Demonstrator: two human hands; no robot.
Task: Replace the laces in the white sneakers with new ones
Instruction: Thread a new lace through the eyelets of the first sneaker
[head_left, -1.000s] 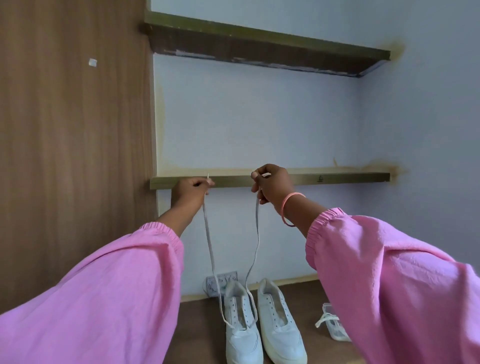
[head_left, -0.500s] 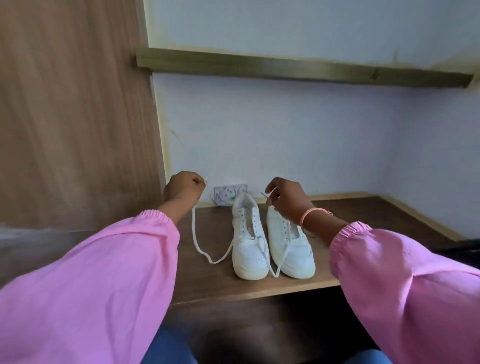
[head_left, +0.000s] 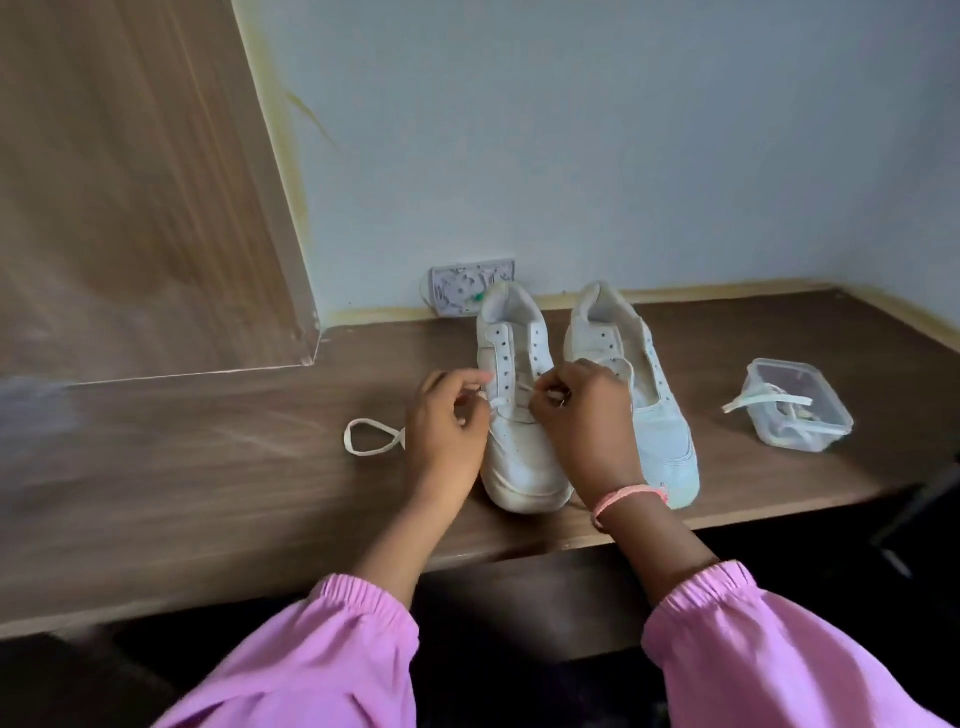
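2 white sneakers stand side by side, toes toward the worktop's front edge. The left sneaker carries a white lace through its lowest eyelets, one end looped on the worktop; the right sneaker is unlaced.

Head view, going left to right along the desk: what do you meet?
Loose lace loop → left hand → left sneaker → right hand → right sneaker → plastic container.

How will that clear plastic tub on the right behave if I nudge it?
The clear tub looks thin-walled and nearly empty, so it would probably slide easily on the smooth wooden shelf. The lace draped over its rim looks floppy and may drag or slip off.
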